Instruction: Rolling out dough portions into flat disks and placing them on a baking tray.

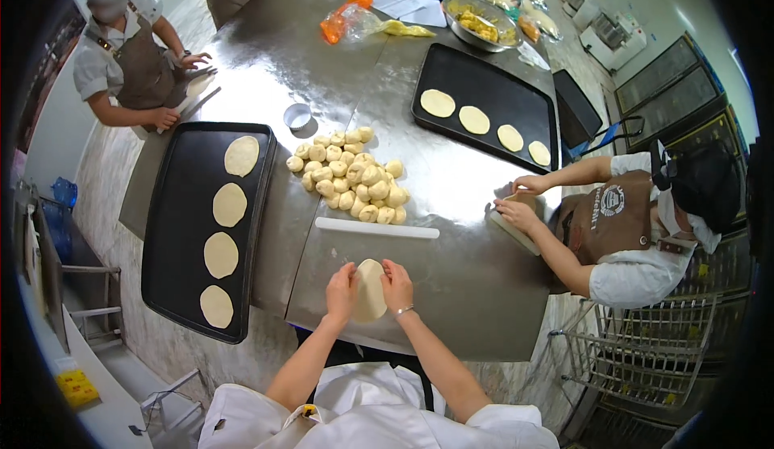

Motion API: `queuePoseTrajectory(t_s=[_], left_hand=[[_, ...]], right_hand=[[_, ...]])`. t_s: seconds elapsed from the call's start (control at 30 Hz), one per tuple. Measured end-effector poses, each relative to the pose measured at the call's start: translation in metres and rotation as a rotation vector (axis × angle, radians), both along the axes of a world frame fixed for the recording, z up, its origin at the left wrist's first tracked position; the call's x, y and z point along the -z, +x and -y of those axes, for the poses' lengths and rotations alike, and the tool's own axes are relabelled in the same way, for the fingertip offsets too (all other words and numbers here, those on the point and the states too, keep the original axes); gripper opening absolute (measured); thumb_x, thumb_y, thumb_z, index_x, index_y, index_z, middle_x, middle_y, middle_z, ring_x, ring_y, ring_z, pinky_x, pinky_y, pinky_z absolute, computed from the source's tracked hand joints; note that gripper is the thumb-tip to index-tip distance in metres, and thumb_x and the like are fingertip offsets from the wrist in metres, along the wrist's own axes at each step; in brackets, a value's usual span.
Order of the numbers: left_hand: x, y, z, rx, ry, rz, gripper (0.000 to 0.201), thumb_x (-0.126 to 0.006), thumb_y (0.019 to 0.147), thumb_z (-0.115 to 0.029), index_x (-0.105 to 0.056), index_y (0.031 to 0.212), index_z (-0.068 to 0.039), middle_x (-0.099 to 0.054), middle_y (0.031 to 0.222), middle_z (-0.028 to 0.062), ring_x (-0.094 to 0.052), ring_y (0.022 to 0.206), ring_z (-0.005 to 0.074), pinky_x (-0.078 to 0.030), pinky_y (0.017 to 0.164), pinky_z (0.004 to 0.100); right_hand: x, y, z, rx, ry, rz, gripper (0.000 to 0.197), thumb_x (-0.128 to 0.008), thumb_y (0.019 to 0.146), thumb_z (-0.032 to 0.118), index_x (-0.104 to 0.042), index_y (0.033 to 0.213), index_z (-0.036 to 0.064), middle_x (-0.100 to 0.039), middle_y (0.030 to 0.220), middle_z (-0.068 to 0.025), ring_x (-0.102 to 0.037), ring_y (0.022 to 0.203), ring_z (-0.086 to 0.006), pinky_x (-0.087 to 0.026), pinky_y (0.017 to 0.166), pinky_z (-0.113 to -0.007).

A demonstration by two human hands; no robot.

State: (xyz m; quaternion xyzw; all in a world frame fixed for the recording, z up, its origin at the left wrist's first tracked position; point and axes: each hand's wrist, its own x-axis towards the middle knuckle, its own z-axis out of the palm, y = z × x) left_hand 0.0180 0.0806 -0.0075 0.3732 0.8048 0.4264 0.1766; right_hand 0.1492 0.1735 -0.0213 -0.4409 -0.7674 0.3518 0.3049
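A flat oval of pale dough lies near the table's front edge, between my hands. My left hand pinches its left side and my right hand its right side, fingers curled at the upper edges. Just beyond is a white rolling pin, untouched, lying crosswise. Behind the pin sits a heap of small dough balls. On the left, a black baking tray carries several flat dough rounds in a column along its right side.
Another black tray with several dough rounds lies at the far right. A metal cup stands behind the heap. A bowl of yellow filling and plastic bags are farther back. Co-workers at left and right handle dough at the table edges.
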Motion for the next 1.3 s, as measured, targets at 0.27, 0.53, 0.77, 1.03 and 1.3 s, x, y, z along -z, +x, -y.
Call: queuePoseTrajectory(t_s=[0.27,0.53,0.77,1.03,1.3], left_hand=[[0.0,0.003,-0.006,0.141,-0.333,-0.108,0.013,-0.072,0.084,-0.01,-0.07,0.097,-0.006,-0.069,0.102,0.0166,-0.066,0.096,0.0383,-0.053,0.087,0.0484],[-0.054,0.002,0.083,0.249,-0.186,0.362,0.022,-0.061,0.099,-0.023,-0.057,0.107,-0.004,-0.069,0.096,0.022,-0.067,0.091,0.0423,-0.053,0.081,0.0505],[-0.102,-0.096,0.161,0.137,-0.059,0.468,0.03,-0.064,0.099,-0.027,-0.061,0.117,-0.002,-0.073,0.097,0.017,-0.072,0.092,0.0293,-0.056,0.084,0.0399],[-0.143,-0.289,0.287,-0.124,-0.085,0.232,0.028,-0.071,0.096,-0.021,-0.06,0.115,-0.003,-0.07,0.096,0.0096,-0.069,0.09,0.0194,-0.055,0.08,0.0344],[-0.06,-0.386,0.316,-0.354,-0.097,0.188,0.026,-0.073,0.093,-0.02,-0.062,0.108,-0.002,-0.07,0.094,0.0138,-0.069,0.085,0.0232,-0.054,0.075,0.0362]], right_hand=[[-0.016,-0.018,-0.029,-0.207,-0.214,0.309,0.034,-0.07,0.083,0.007,-0.069,0.117,0.0075,-0.067,0.106,-0.0147,-0.068,0.099,-0.0287,-0.057,0.087,-0.039],[-0.075,0.019,-0.029,-0.81,-0.334,0.594,0.024,-0.063,0.096,0.028,-0.067,0.105,0.0055,-0.07,0.096,-0.0157,-0.067,0.094,-0.0354,-0.053,0.083,-0.042],[-0.143,-0.107,0.016,-1.091,-0.442,0.467,0.025,-0.06,0.101,0.028,-0.063,0.112,0.0058,-0.07,0.097,-0.0127,-0.068,0.081,-0.0276,-0.053,0.077,-0.039],[-0.152,-0.342,0.135,-1.293,-0.447,0.236,0.036,-0.073,0.091,0.024,-0.058,0.114,0.0008,-0.068,0.097,-0.0151,-0.068,0.087,-0.0246,-0.054,0.078,-0.037],[-0.07,-0.455,0.199,-1.149,-0.458,0.366,0.039,-0.078,0.085,0.028,-0.061,0.109,0.0023,-0.069,0.091,-0.015,-0.069,0.085,-0.0278,-0.055,0.077,-0.038]])
